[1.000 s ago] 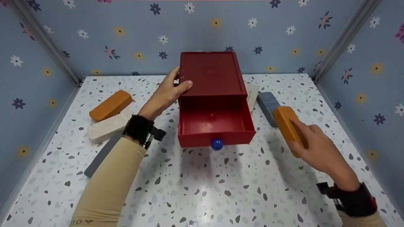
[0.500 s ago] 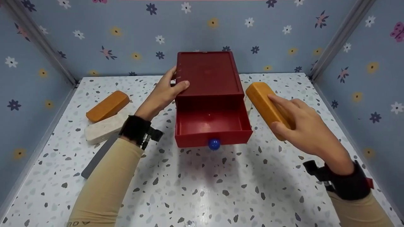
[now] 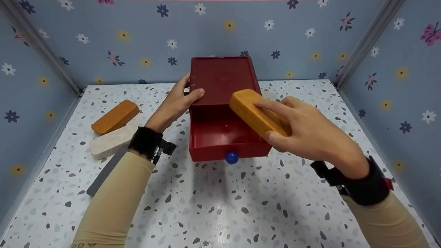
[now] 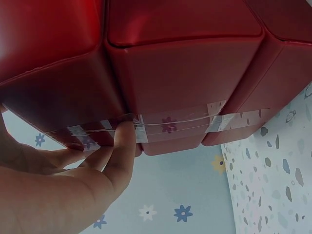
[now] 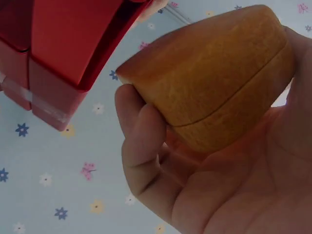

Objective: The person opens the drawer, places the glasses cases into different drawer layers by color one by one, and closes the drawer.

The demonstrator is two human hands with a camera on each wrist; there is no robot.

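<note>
A dark red plastic drawer unit (image 3: 222,79) stands at the middle back, its top drawer (image 3: 224,152) pulled out, with a blue knob (image 3: 232,157) on the front. My left hand (image 3: 177,100) holds the unit's left side, thumb on the top edge; in the left wrist view its fingers (image 4: 122,151) press against the taped red sides. My right hand (image 3: 306,129) grips an orange-brown rounded block (image 3: 258,113), tilted above the drawer's right side. In the right wrist view the block (image 5: 219,73) shows a seam line, with fingers curled beneath it.
On the speckled table (image 3: 213,206), left of the unit, lie another orange block (image 3: 115,117), a white block (image 3: 112,140) and a dark grey block (image 3: 105,174) partly under my left sleeve. Flowered walls (image 3: 137,27) enclose the back and sides.
My right hand has carried the orange-brown block leftward and up, from beside the grey block on the right to over the open drawer. My left hand stays on the unit.
</note>
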